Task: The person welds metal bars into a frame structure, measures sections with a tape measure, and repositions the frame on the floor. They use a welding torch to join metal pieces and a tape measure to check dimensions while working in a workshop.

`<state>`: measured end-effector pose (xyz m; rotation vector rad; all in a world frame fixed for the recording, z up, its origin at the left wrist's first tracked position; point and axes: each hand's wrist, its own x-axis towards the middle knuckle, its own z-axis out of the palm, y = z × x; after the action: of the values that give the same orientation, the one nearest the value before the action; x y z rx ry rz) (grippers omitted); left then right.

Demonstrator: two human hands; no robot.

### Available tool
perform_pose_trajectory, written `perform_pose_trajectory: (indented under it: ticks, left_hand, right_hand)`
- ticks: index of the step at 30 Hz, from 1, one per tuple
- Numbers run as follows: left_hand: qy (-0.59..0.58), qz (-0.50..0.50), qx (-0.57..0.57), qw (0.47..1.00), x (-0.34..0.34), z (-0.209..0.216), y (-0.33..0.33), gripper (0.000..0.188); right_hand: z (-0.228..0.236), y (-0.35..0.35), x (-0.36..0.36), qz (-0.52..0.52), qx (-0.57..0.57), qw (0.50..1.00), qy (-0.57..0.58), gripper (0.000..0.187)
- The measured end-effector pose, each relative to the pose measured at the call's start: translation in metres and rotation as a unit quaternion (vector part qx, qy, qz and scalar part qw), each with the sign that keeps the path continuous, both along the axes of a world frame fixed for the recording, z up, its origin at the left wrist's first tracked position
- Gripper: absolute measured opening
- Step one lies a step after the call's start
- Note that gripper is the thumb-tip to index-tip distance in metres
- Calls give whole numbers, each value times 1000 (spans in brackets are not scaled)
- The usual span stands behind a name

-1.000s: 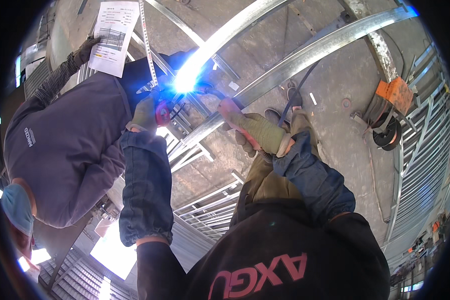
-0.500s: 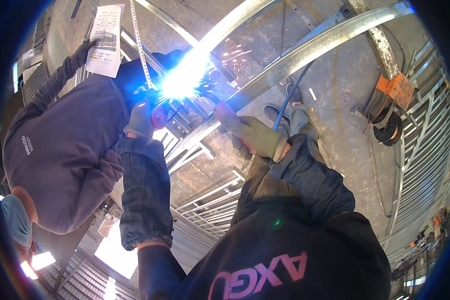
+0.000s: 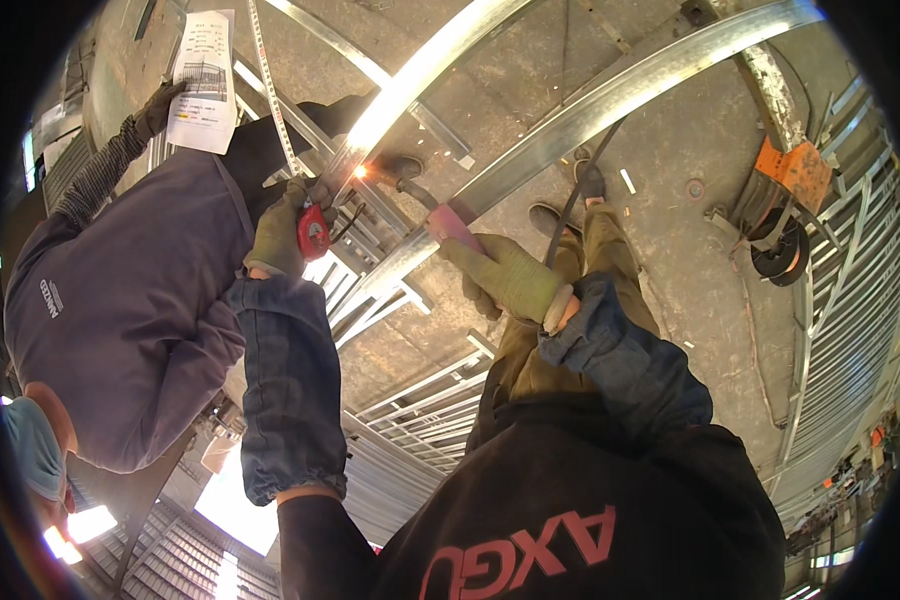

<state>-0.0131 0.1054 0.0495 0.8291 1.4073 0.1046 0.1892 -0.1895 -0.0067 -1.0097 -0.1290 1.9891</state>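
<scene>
My left hand (image 3: 276, 236), in a pale work glove, is closed around a red tape measure (image 3: 313, 234). Its blade (image 3: 272, 90) runs out toward the far side. In my gloved right hand (image 3: 510, 274) is a welding torch (image 3: 450, 225) with a pinkish handle; its bent neck points left at the near end of a curved metal bar (image 3: 425, 75). A small orange glow (image 3: 360, 172) shows at that end, just off the nozzle. A second metal bar (image 3: 610, 105) passes beneath the torch. Exactly what the left fingertips touch is hidden.
At my left a co-worker in a dark jacket (image 3: 140, 300) leans in, holding a printed sheet (image 3: 201, 95). A wire spool (image 3: 778, 250) stands by an orange plate (image 3: 795, 172) on the right. Metal railings (image 3: 850, 330) lie beyond. The torch cable (image 3: 582, 190) crosses near my feet.
The bright welding arc and its sparks have gone out, leaving a small orange glow. Both hands keep nearly the same places and grips.
</scene>
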Motion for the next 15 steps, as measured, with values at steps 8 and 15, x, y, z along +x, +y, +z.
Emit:
perform_pose_trajectory:
  ticks: [8, 15]
  left_hand:
    - [-5, -28, 3, 1000, -2, 2, 0, 37]
    - [-12, -20, 8, 1000, -17, -13, 9, 35]
  right_hand:
    - [-4, -4, 1, -40, 4, 999, 24, 64]
    - [-6, -1, -4, -25, 19, 999, 4, 66]
